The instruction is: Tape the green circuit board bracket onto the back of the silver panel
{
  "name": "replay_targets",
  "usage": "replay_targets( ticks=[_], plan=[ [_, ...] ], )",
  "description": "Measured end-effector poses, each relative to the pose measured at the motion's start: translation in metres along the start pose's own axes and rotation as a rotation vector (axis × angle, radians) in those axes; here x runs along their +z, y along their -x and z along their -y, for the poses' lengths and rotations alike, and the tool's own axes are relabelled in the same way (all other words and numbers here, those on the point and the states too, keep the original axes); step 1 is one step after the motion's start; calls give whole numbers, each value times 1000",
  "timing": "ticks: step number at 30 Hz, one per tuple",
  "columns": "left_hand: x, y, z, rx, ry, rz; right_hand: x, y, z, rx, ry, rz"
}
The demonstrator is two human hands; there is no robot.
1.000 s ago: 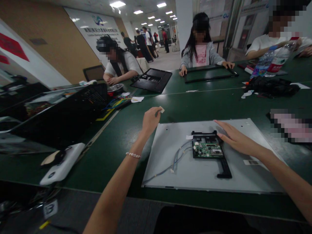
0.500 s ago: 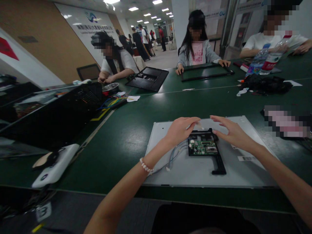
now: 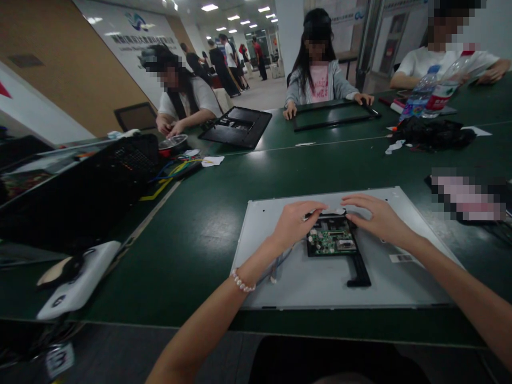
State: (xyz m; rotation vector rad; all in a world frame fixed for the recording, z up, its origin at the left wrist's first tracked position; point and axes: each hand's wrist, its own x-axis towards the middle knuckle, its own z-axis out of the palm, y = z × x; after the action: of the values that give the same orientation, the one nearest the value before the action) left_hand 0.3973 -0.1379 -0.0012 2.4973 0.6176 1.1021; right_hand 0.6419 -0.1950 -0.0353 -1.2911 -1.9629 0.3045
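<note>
A pale metal panel [image 3: 296,288] lies flat on the green table, with a black plastic bracket [image 3: 362,272] on it. The bracket's frame holds a green circuit board [image 3: 330,242]. Over the far left corner of the frame is my left hand [image 3: 294,221], thumb and fingers pinched at one end of a small whitish, see-through strip [image 3: 335,210]. Opposite it, my right hand [image 3: 378,218] has its thumb apart from its fingers, close to the strip's other end. Thin grey cables [image 3: 276,269] run beside the board, partly behind my left forearm.
A white device [image 3: 80,282] and a large black monitor shell [image 3: 72,197] stand at left. Across the table, a person holds a black frame [image 3: 332,125]; a black cover [image 3: 238,128] lies near another person. Bottles [image 3: 440,98] and a black bundle [image 3: 434,133] are at right.
My hands have lowered slightly towards the black frame, and the whitish strip now shows stretched between them. The view has shifted slightly.
</note>
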Motion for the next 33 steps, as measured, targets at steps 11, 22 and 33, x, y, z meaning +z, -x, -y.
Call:
replay_targets(
  ticks=[11, 22, 33],
  plan=[
    [-11, -3, -11, -85, 117, -30, -6, -2, 14, 131, -152, -77],
    [-21, -5, -11, -299, 465, 9, -7, -2, 22, 1, -191, -25],
    [-9, 3, 4, -140, 148, 64, -24, -3, 17, -62, -22, -52]
  ],
)
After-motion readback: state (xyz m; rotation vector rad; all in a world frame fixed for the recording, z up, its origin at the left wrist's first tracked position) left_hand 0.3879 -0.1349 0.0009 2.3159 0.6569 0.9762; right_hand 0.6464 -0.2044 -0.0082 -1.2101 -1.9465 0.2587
